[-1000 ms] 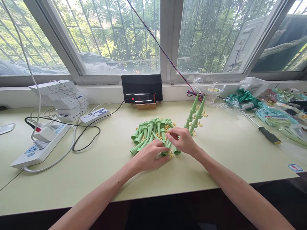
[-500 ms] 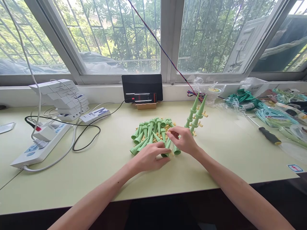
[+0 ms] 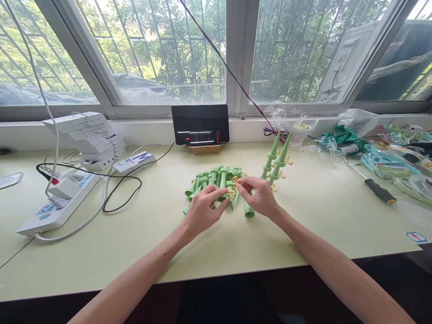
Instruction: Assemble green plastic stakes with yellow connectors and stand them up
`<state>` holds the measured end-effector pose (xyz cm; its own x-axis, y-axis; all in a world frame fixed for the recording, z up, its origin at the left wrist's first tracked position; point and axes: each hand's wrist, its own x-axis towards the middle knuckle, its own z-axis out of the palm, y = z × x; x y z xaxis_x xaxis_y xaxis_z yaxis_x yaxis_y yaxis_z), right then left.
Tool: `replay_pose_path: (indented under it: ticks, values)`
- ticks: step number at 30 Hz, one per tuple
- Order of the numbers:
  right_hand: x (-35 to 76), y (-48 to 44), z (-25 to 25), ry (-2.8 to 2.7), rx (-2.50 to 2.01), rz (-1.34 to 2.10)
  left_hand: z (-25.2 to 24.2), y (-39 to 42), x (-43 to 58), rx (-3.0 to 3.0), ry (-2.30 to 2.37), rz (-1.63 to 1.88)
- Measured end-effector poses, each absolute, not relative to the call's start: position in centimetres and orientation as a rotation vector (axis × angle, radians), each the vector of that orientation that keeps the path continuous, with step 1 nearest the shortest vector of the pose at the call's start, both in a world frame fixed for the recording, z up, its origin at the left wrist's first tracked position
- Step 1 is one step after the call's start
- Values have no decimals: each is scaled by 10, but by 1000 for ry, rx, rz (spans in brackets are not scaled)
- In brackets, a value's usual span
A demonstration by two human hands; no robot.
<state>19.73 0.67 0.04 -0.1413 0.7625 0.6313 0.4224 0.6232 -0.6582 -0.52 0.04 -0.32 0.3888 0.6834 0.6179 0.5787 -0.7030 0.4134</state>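
Note:
My left hand has its index finger and thumb at a small yellow plastic valve, which it seems to pinch. Just to the right, my right hand is closed in a pinch on another small yellow valve, mostly covered by the fingertips. A green plant watering spike points downward between the hands; I cannot tell whether either hand touches it. Behind and under the left hand lies a pile of green watering spikes, with yellow valves among them. One spike lies beside my right hand.
Spikes fitted with yellow valves stand in two stacks right of the pile. Behind are a tablet and a phone on a stand. A power strip and white boxes sit left; a screwdriver lies right.
My left hand has moved up and slightly left, away from the spike near the front of the pile, to a yellow valve. My right hand has barely shifted.

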Motion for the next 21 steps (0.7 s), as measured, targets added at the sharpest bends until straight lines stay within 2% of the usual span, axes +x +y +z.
replay_pose_path:
  ticks: [8, 21]
  values:
    - [196, 6, -2, -1940, -914, 496, -1, 2, -5, 2441, 1218, 1310]
    - [196, 6, -5, -1985, -910, 478, 1, 2, -5, 2437, 1182, 1331]
